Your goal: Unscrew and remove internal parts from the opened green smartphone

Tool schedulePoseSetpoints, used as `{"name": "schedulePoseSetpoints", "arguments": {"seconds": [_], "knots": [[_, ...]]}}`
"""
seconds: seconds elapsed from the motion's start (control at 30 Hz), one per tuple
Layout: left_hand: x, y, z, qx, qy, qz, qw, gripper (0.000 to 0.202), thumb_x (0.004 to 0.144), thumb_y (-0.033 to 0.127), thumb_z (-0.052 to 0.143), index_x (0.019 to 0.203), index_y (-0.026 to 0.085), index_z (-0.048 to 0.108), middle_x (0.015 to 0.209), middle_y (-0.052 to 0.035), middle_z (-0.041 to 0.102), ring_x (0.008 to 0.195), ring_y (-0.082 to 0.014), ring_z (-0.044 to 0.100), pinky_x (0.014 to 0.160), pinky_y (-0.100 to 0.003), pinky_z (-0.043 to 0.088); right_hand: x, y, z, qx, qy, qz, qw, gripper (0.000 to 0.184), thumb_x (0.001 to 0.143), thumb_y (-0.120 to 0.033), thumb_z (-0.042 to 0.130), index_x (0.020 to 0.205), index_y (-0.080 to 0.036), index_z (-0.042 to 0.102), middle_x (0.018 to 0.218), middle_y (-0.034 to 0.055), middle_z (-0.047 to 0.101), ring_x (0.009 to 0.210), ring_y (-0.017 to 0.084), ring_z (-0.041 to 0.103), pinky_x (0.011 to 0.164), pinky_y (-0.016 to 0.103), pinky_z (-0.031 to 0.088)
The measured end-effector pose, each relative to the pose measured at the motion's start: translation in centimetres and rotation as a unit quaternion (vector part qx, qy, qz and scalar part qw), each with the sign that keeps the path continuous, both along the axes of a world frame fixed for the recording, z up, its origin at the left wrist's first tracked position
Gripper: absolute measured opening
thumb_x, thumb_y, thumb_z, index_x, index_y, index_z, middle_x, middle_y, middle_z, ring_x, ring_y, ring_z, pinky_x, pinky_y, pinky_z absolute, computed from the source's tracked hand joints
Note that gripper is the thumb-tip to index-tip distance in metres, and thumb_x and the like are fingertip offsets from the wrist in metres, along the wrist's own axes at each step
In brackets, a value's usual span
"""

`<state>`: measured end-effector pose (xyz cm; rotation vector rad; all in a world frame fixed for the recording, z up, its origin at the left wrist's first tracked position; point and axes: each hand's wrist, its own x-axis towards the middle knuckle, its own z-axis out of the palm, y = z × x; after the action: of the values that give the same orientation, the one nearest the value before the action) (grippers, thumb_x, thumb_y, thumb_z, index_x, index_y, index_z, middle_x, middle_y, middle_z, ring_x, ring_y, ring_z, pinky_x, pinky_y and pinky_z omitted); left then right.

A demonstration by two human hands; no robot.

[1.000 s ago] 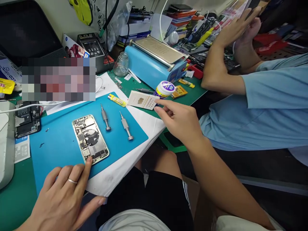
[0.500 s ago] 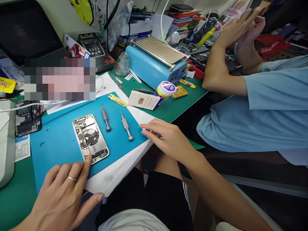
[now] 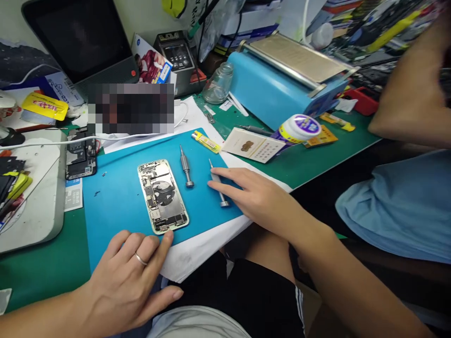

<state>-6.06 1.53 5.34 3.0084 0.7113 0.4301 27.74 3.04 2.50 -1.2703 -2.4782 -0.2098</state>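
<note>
An opened phone [image 3: 164, 195] lies on the blue mat [image 3: 116, 211] with its circuit boards and metal inside exposed. My left hand [image 3: 130, 277] touches its lower edge with the index fingertip; the thumb is spread away and the other fingers are bent. Over a small grey screwdriver [image 3: 224, 202], my right hand [image 3: 260, 195] has two fingers stretched out and apart across its shaft. Its thumb is hidden, and the screwdriver still lies on the mat. A second screwdriver [image 3: 185, 166] rests between the phone and my right hand.
Behind the mat's right side are a yellow lighter [image 3: 206, 142], a cigarette box [image 3: 253, 145] and a white-lidded tub [image 3: 299, 129]. A blue heating-plate machine [image 3: 275, 89] and a glass jar [image 3: 218, 84] stand farther back. A co-worker's arm [image 3: 408, 94] is at the right.
My right hand has moved from the mat's edge onto the nearer screwdriver. My left fingertip stays at the phone's lower end. The whole view has shifted, so things appear farther right.
</note>
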Motion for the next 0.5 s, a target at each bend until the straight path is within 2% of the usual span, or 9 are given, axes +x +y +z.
{"name": "schedulePoseSetpoints", "arguments": {"seconds": [0.13, 0.23, 0.33, 0.43, 0.5], "knots": [[0.0, 0.3, 0.2, -0.059, -0.064, -0.078, 0.993, 0.042, 0.110, 0.032, 0.047, 0.138, 0.003, 0.059, 0.090, -0.0065, 0.066, 0.078, -0.0201, 0.056, 0.076, -0.039, 0.041, 0.3, -0.4, -0.1, -0.004, 0.019, -0.002, 1.000, 0.042, 0.100, 0.000, 0.047, 0.134, -0.015, 0.067, 0.144, 0.0209, 0.065, 0.126, 0.035, 0.069, 0.096, 0.051, 0.064], [0.1, 0.5, 0.4, -0.095, -0.064, -0.133, 0.984, 0.035, 0.107, 0.026, 0.054, 0.132, 0.003, 0.061, 0.080, -0.0023, 0.063, 0.071, -0.0178, 0.056, 0.064, -0.035, 0.040, -0.4, -0.7, 0.4, 0.007, 0.043, 0.001, 0.999, 0.037, 0.099, -0.002, 0.055, 0.132, -0.014, 0.067, 0.138, 0.0201, 0.068, 0.123, 0.034, 0.070, 0.098, 0.050, 0.063], [0.3, 0.4, 0.1, -0.118, -0.054, -0.147, 0.981, 0.033, 0.105, 0.027, 0.057, 0.127, 0.004, 0.063, 0.076, -0.0002, 0.062, 0.065, -0.0167, 0.056, 0.057, -0.035, 0.039, -1.8, -0.8, 1.3, 0.006, 0.081, 0.031, 0.996, 0.031, 0.099, -0.005, 0.061, 0.129, -0.011, 0.068, 0.132, 0.0181, 0.070, 0.119, 0.030, 0.069, 0.101, 0.045, 0.059], [0.5, 0.1, -0.6, -0.119, -0.096, -0.152, 0.977, 0.031, 0.106, 0.029, 0.052, 0.121, 0.004, 0.065, 0.069, 0.0010, 0.059, 0.056, -0.0165, 0.051, 0.051, -0.036, 0.035, -4.1, -0.2, 2.5, -0.010, 0.098, 0.082, 0.992, 0.029, 0.100, -0.005, 0.062, 0.128, -0.010, 0.067, 0.126, 0.0154, 0.072, 0.116, 0.027, 0.068, 0.104, 0.042, 0.054], [0.5, -0.1, -1.1, -0.121, -0.108, -0.148, 0.976, 0.032, 0.108, 0.028, 0.046, 0.116, 0.004, 0.066, 0.067, 0.0011, 0.058, 0.054, -0.0163, 0.050, 0.048, -0.036, 0.034, -6.0, 0.9, 3.4, -0.013, 0.100, 0.120, 0.988, 0.025, 0.101, -0.006, 0.060, 0.125, -0.010, 0.066, 0.117, 0.0124, 0.074, 0.110, 0.025, 0.068, 0.096, 0.038, 0.054]]}}
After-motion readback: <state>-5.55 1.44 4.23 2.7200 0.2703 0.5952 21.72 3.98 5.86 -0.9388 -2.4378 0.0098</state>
